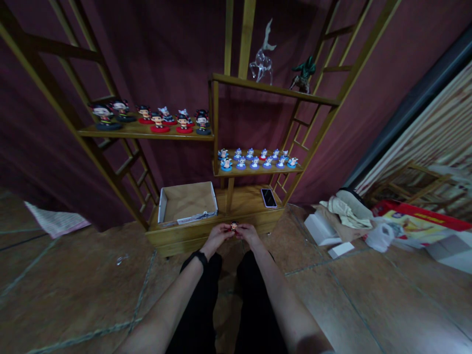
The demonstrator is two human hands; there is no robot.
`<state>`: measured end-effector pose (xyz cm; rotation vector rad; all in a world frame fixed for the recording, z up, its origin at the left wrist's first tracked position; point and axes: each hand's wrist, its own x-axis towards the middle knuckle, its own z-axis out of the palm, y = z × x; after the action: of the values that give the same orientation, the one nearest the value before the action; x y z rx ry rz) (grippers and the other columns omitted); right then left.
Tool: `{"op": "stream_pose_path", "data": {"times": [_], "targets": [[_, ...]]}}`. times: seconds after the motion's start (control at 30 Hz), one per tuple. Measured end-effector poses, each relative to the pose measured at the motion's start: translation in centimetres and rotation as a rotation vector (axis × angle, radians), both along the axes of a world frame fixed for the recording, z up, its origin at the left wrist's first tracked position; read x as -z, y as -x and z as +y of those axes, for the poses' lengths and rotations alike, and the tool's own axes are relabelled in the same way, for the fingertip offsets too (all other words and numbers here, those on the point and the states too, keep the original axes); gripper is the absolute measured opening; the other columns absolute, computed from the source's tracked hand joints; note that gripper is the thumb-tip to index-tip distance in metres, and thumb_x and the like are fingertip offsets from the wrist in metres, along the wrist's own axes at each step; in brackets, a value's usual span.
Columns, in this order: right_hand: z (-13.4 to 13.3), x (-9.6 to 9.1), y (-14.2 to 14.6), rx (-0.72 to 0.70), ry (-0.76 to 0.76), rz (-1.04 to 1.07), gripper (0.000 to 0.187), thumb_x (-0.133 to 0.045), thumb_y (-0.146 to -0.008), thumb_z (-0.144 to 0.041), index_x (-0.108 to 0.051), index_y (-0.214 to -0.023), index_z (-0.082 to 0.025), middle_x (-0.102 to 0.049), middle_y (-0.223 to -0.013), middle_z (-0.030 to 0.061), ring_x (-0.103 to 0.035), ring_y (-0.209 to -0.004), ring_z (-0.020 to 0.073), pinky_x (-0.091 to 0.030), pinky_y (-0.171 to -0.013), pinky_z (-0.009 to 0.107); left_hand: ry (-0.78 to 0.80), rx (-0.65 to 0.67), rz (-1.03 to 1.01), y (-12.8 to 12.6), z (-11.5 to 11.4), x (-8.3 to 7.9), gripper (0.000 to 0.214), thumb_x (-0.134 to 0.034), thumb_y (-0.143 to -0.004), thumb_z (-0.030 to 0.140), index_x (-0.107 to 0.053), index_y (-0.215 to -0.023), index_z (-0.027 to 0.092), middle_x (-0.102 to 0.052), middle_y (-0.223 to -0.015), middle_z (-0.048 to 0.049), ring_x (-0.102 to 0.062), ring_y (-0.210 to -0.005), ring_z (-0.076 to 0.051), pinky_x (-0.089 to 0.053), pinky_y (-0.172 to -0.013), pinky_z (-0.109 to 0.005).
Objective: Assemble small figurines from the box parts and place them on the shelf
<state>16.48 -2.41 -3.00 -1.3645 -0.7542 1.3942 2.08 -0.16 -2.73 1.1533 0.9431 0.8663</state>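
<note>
Between my two hands, just in front of the cabinet's lower edge, is a small figurine (234, 226) with dark hair and a red base. My left hand (220, 233) grips it from the left with closed fingertips, and my right hand (248, 232) pinches it from the right. Past my left hand, a shallow open cardboard box (188, 202) sits on the low wooden cabinet top. Similar figurines on red and dark bases, such as one black-haired figurine (157, 121), stand on the left shelf (147, 132). Two rows of small blue and purple figurines (254, 162) occupy the lower right shelf.
A phone (269, 198) lies on the cabinet's right part. On the upper shelf stand a clear deer figure (262, 61) and a dark green figure (304, 74). White boxes (322, 228), a plastic bag (380, 237) and a red-yellow carton (424, 219) are on the right-hand floor.
</note>
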Motion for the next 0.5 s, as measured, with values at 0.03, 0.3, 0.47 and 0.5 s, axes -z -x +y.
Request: {"op": "stream_pose_path", "data": {"times": [0.03,0.3,0.47,0.5], "targets": [[-0.01,-0.01,-0.01,-0.002,-0.001,0.0,0.03,-0.075,-0.05,-0.038,-0.065,-0.067,-0.016,-0.064,-0.062,-0.0007,-0.058,-0.057,0.0126,-0.047,-0.062,0.027,0.001,-0.001,0.002,0.01,0.01,0.02,0.034,-0.078,-0.05,0.026,-0.063,-0.078,0.014,-0.068,-0.074,-0.0043,-0.06,-0.062,-0.014,-0.042,-0.055,-0.023],[-0.13,-0.02,0.05,0.008,-0.022,0.003,0.024,-0.074,-0.051,-0.034,-0.065,-0.065,-0.017,-0.065,-0.062,-0.0006,-0.058,-0.057,0.0128,-0.047,-0.062,0.027,0.025,-0.004,-0.004,0.05,0.11,0.33,0.034,-0.078,-0.05,0.027,-0.063,-0.077,0.014,-0.068,-0.075,-0.0047,-0.06,-0.062,-0.014,-0.043,-0.056,-0.024],[-0.23,-0.17,0.05,0.008,-0.031,0.009,0.024,-0.073,-0.051,-0.034,-0.065,-0.065,-0.016,-0.064,-0.063,-0.0004,-0.058,-0.056,0.0123,-0.047,-0.06,0.027,0.04,-0.002,-0.015,0.0,0.28,0.73,0.034,-0.078,-0.05,0.028,-0.063,-0.078,0.014,-0.068,-0.076,-0.0048,-0.06,-0.063,-0.014,-0.043,-0.056,-0.023],[-0.28,-0.25,0.05,0.005,-0.036,0.008,0.025,-0.074,-0.051,-0.035,-0.065,-0.065,-0.016,-0.064,-0.063,-0.0004,-0.058,-0.056,0.0123,-0.047,-0.059,0.026,0.044,-0.001,-0.018,-0.01,0.31,0.78,0.034,-0.078,-0.05,0.028,-0.063,-0.077,0.014,-0.068,-0.075,-0.0047,-0.06,-0.063,-0.014,-0.043,-0.056,-0.023]]}}
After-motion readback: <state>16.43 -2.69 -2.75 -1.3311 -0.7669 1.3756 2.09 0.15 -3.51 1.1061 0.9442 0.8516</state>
